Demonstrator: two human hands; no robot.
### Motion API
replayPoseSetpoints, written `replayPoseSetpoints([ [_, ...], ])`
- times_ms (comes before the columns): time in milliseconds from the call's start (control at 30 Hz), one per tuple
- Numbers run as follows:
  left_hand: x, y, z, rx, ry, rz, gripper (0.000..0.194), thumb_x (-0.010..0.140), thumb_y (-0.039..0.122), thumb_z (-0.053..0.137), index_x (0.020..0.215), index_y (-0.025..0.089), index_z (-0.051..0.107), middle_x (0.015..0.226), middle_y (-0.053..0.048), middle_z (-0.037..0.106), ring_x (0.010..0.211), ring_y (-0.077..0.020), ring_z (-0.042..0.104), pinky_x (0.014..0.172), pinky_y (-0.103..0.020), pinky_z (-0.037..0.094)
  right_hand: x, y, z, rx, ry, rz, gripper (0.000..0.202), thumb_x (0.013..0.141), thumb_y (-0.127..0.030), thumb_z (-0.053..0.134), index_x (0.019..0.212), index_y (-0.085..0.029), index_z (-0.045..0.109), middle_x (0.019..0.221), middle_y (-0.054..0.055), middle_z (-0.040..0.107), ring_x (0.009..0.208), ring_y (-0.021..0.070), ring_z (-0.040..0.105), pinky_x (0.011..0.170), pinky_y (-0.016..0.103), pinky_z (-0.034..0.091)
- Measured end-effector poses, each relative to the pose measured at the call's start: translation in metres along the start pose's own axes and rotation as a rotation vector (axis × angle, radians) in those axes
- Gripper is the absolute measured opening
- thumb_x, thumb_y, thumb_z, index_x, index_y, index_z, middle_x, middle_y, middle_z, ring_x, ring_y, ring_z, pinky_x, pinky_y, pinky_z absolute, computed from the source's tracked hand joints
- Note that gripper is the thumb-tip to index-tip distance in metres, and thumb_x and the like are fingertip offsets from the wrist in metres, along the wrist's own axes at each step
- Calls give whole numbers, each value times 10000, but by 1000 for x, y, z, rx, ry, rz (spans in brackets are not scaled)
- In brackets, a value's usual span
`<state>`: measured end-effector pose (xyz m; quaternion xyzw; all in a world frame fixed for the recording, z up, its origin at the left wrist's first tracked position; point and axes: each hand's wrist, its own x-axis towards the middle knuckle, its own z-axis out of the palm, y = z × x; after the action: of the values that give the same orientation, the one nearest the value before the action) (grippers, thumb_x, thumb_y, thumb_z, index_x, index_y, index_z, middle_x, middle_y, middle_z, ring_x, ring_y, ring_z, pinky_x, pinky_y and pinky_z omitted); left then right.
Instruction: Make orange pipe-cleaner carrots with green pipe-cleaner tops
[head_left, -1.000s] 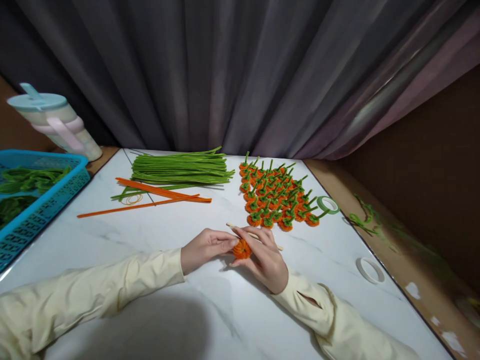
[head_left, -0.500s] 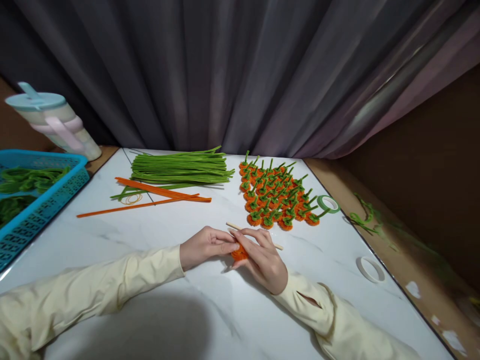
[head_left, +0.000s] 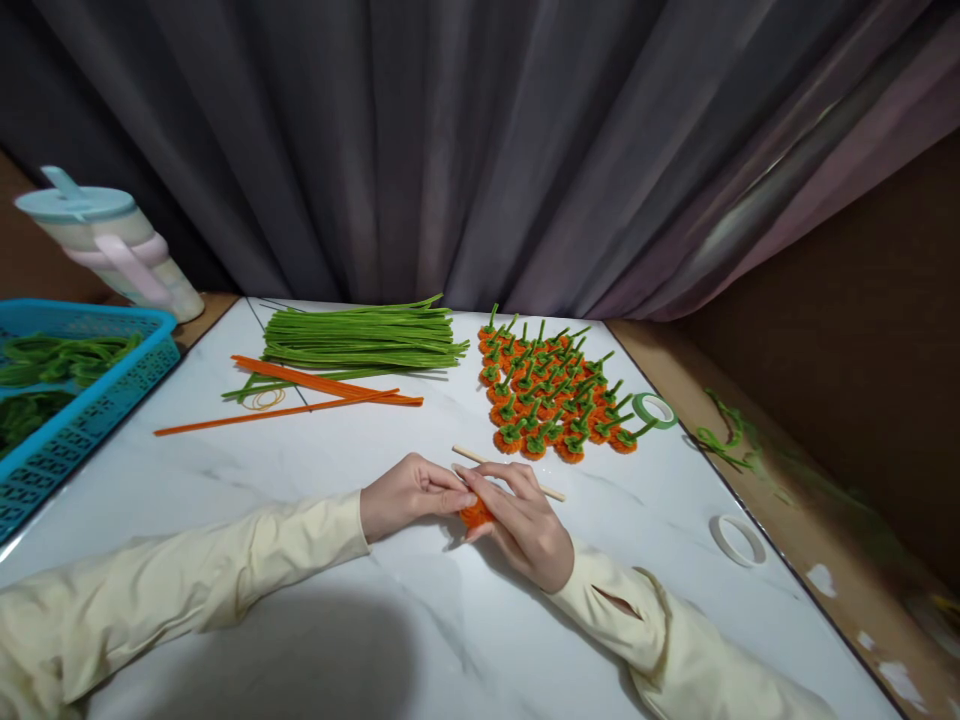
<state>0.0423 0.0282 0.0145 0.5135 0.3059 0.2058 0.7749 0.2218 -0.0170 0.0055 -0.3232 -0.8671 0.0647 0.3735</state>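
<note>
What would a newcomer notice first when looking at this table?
Most likely the crowd of green-stemmed orange balls, packed together at the far right of the white table. The next thing may be the thick bundle of green sticks lying to their left. Nearer the viewer, around the middle, the left grip and right grip hold one more orange ball between them.

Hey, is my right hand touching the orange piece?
Touching. The head view shows the right hand holding the orange piece between fingers and thumb.
</note>
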Motion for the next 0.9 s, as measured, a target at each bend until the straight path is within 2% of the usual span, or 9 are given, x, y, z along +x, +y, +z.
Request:
replayPoseSetpoints([
  [133, 2, 1, 2, -81, 17, -13, 284, 691, 375, 683, 721, 93, 695, 640, -38, 658, 615, -123, 576, 667, -244, 446, 0, 1, 2, -26, 49, 57, 516, 895, -313, 447, 1366, -181, 284, 1034, 95, 641, 986, 234, 527, 785, 387, 414],
  [267, 2, 1, 5, -123, 38, 21, 362, 737, 441, 621, 664, 90, 670, 556, -12, 611, 575, -106, 552, 686, -248, 448, -1, 2, 5, -80, 96, 147, 570, 872, -368, 478, 1372, -184, 274, 1090, 116, 605, 959, 224, 541, 786, 376, 436],
  [433, 2, -1, 4, -84, 52, -7, 339, 690, 358, 693, 900, 92, 669, 799, -80, 688, 701, -149, 615, 690, -252, 454, 0, 3, 6, -145, 60, 162, 663, 856, -466, 441, 1404, -188, 191, 1088, 118, 607, 967, 217, 540, 807, 369, 445],
  [567, 2, -2, 3, -151, 43, -28, 322, 676, 312, 709, 900, 84, 665, 869, -111, 692, 773, -182, 644, 780, -294, 471, 2, 4, 3, -173, 51, 128, 747, 827, -512, 440, 1419, -190, 117, 1118, 110, 607, 980, 216, 532, 799, 352, 446],
  [700, 2, 1, 1, -257, 30, -38, 319, 657, 270, 723, 903, 77, 659, 905, -124, 688, 829, -224, 655, 878, -358, 455, -3, 0, -12, -251, 64, 67, 668, 875, -440, 415, 1418, -178, 128, 1132, 119, 603, 1004, 230, 523, 794, 364, 434],
  [800, 1, 0, -2, -285, -15, -35, 339, 674, 268, 709, 936, 63, 645, 943, -147, 679, 875, -270, 650, 925, -418, 426, -13, -12, -31, -332, 47, 140, 567, 893, -330, 444, 1395, -181, 227, 1106, 121, 607, 1001, 236, 528, 786, 373, 424],
  [900, 0, 0, -1, -280, -11, -21, 324, 692, 263, 696, 949, 76, 636, 914, -140, 688, 866, -276, 654, 916, -431, 427, -28, -33, -52, -406, -2, 204, 487, 879, -251, 477, 1343, -182, 345, 1012, 109, 631, 959, 237, 551, 755, 368, 427],
])
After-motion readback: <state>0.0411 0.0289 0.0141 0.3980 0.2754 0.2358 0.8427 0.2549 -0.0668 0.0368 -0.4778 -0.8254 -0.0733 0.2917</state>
